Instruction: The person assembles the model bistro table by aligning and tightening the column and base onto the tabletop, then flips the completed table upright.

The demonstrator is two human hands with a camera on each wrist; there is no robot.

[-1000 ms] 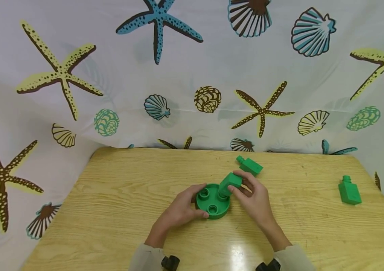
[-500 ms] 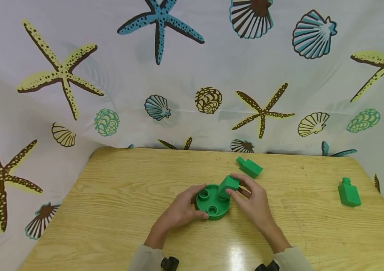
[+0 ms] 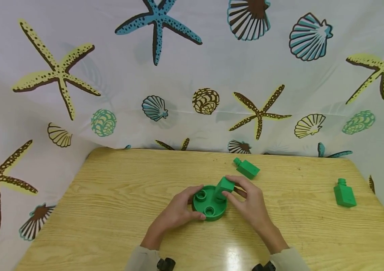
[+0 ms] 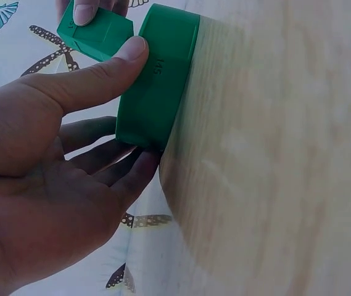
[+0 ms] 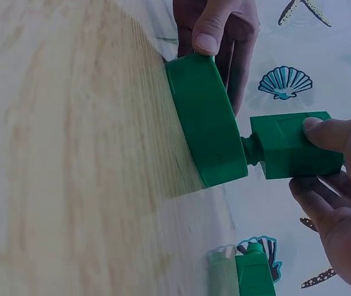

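My left hand point(image 3: 178, 209) grips the side of a shallow round green base point(image 3: 216, 216), thumb near and fingers around the far side. Two open ring-shaped sockets show inside it, at its left and front. Between thumb and fingers, my right hand point(image 3: 252, 201) pinches a green rectangular block point(image 3: 225, 186) with a ribbed neck. The block stands neck down over the base's right side, nearly upright. In the right wrist view, part of the neck point(image 5: 253, 150) shows between the block and the base; its tip is hidden by the base wall.
A second green necked block point(image 3: 247, 169) lies on the wooden table point(image 3: 127, 195) behind my right hand. Another green block point(image 3: 345, 195) lies far to the right. A white curtain point(image 3: 178, 75) with starfish and shells hangs at the table's back edge and sides.
The block in my right hand has gone from leaning right to nearly upright, and that hand has moved slightly left and down. My left hand keeps its grip on the base.
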